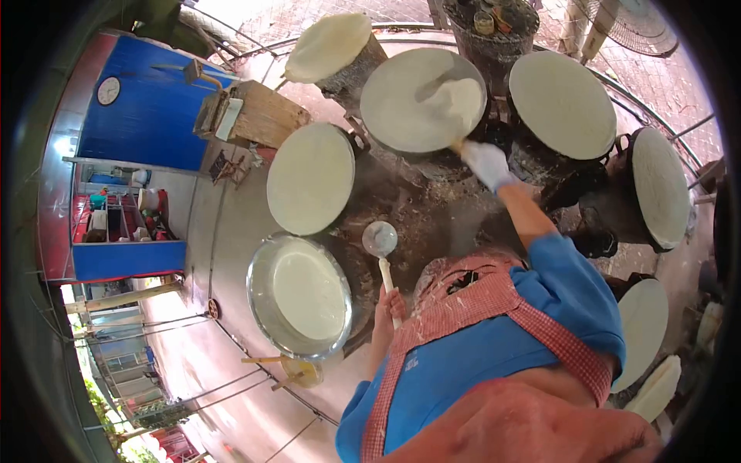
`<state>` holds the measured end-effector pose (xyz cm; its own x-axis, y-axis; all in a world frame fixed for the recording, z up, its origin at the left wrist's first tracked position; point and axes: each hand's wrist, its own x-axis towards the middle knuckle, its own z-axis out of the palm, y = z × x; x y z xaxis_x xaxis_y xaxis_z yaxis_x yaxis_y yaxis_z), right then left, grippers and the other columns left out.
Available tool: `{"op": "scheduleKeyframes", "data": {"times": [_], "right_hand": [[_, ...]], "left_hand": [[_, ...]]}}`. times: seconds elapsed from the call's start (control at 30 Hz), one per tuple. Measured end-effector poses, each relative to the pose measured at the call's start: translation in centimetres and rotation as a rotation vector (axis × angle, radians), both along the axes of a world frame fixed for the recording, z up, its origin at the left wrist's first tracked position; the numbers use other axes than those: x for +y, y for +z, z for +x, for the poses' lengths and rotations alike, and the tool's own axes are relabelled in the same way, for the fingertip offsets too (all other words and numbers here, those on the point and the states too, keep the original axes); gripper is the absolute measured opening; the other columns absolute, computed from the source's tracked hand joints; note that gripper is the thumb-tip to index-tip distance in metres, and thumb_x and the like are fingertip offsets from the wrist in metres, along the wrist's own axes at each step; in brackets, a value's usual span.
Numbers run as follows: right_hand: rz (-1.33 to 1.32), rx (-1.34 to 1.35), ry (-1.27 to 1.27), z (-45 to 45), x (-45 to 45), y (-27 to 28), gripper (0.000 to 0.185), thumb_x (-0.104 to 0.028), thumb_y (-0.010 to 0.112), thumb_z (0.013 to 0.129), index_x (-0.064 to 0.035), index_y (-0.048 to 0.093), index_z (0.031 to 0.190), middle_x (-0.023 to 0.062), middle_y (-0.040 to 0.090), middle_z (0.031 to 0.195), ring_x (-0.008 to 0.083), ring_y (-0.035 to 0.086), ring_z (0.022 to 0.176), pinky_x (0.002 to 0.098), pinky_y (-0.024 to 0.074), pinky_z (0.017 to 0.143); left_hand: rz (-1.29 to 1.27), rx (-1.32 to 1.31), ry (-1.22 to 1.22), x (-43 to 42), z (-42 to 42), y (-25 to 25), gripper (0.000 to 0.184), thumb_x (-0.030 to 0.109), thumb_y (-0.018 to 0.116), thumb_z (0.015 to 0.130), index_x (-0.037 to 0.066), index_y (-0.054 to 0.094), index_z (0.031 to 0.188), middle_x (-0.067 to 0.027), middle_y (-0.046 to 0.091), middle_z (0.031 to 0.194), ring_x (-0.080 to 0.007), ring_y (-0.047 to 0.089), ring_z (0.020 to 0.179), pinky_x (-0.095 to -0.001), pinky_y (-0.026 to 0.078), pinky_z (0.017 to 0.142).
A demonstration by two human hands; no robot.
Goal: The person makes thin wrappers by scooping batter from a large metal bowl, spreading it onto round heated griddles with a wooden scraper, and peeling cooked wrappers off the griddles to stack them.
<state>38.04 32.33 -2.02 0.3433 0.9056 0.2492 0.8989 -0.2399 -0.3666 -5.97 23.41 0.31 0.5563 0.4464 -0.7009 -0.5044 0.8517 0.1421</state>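
Note:
My left hand (pixel 391 306), bare, is closed around the pale handle of a ladle (pixel 380 240). The ladle's round metal bowl hangs beside a large metal basin of white batter (pixel 309 297). My right hand (pixel 486 165), in a white glove, grips a wooden-handled tool (pixel 459 145) at the near edge of a round pan (pixel 386 116). White batter covers that pan, with a brighter, thicker patch at its right side. The tool's far end is blurred, and I cannot make out its shape.
Several more round white-topped pans stand around me, including one at the left (pixel 311 179) and one at the upper right (pixel 562 106). A wooden box (pixel 266 116) sits at the upper left. A yellowish container (pixel 301 373) stands below the basin.

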Motion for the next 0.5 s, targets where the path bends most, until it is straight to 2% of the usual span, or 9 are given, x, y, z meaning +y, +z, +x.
{"op": "scheduleKeyframes", "data": {"times": [0.07,0.13,0.17,0.2,0.23,0.33,0.37,0.4,0.5], "right_hand": [[-0.041,0.102,-0.023,-1.4,-5.7,0.5,0.023,-0.034,0.054,0.079,-0.0151,0.065,0.085,0.0143,0.061,0.07,0.0321,0.059,0.062,0.0422,0.0464,0.055],[0.107,0.176,-0.152,3.2,-7.1,-4.3,0.023,-0.034,0.054,0.08,-0.0141,0.065,0.085,0.0142,0.061,0.071,0.0313,0.06,0.064,0.0416,0.0468,0.056],[-0.158,0.222,-0.263,5.6,-5.9,-1.1,0.025,-0.033,0.054,0.08,-0.014,0.064,0.092,0.0161,0.061,0.076,0.0315,0.06,0.07,0.0419,0.0468,0.06],[0.066,0.323,-0.264,7.2,-4.0,-0.4,0.026,-0.032,0.053,0.081,-0.0119,0.063,0.093,0.0166,0.061,0.079,0.032,0.059,0.075,0.0419,0.0462,0.064],[0.052,0.453,-0.335,7.5,-1.6,2.3,0.028,-0.033,0.05,0.081,-0.0105,0.062,0.092,0.0156,0.061,0.08,0.0344,0.058,0.075,0.0418,0.0456,0.063],[0.102,0.237,-0.208,6.7,3.0,-0.3,0.027,-0.036,0.05,0.08,-0.0122,0.062,0.084,0.0144,0.061,0.076,0.0344,0.058,0.069,0.0428,0.0451,0.06],[0.018,0.04,0.001,4.9,0.6,1.2,0.022,-0.035,0.053,0.079,-0.0144,0.062,0.077,0.0138,0.058,0.068,0.0317,0.057,0.063,0.0415,0.046,0.057],[-0.142,-0.081,-0.064,2.9,-3.3,2.9,0.018,-0.031,0.055,0.079,-0.0167,0.064,0.085,0.0142,0.06,0.084,0.0272,0.061,0.072,0.039,0.048,0.06],[-0.101,0.239,-0.233,6.4,-5.9,-3.4,0.026,-0.03,0.055,0.081,-0.0175,0.063,0.102,0.0155,0.061,0.092,0.0264,0.061,0.079,0.0379,0.0477,0.068]], "left_hand": [[0.047,0.031,-0.014,0.6,1.5,1.3,0.005,0.012,0.047,0.088,0.014,0.042,0.088,0.0051,0.028,0.053,-0.0046,0.027,0.039,-0.0181,0.023,0.031],[0.121,0.138,-0.073,1.8,2.9,2.9,0.007,0.012,0.048,0.087,0.013,0.042,0.087,0.0049,0.029,0.054,-0.0047,0.028,0.04,-0.0183,0.023,0.032],[0.122,0.118,-0.092,2.2,2.8,2.0,0.008,0.012,0.049,0.087,0.013,0.041,0.087,0.0048,0.029,0.055,-0.0046,0.029,0.041,-0.0185,0.023,0.032],[0.097,0.114,-0.114,1.5,2.2,1.9,0.009,0.011,0.05,0.086,0.013,0.041,0.088,0.0047,0.029,0.055,-0.0045,0.029,0.041,-0.0188,0.023,0.032],[0.192,0.302,-0.165,1.8,4.4,3.9,0.012,0.01,0.051,0.085,0.013,0.04,0.089,0.0048,0.03,0.055,-0.0049,0.03,0.041,-0.0187,0.024,0.032],[0.01,0.224,-0.089,2.9,6.5,2.6,0.017,0.009,0.051,0.085,0.015,0.039,0.094,0.0046,0.03,0.055,-0.0057,0.03,0.041,-0.0184,0.026,0.032],[0.047,0.233,-0.122,3.2,7.6,3.7,0.019,0.011,0.052,0.085,0.016,0.039,0.098,0.004,0.03,0.055,-0.0058,0.03,0.041,-0.0187,0.027,0.032],[0.061,0.214,-0.122,3.6,8.2,3.2,0.019,0.011,0.052,0.085,0.016,0.039,0.098,0.004,0.03,0.055,-0.0058,0.03,0.041,-0.0187,0.027,0.032],[0.187,0.316,-0.173,2.2,6.3,0.2,0.014,0.015,0.049,0.087,0.012,0.039,0.096,0.0032,0.029,0.054,-0.0067,0.031,0.04,-0.0206,0.028,0.031]]}}
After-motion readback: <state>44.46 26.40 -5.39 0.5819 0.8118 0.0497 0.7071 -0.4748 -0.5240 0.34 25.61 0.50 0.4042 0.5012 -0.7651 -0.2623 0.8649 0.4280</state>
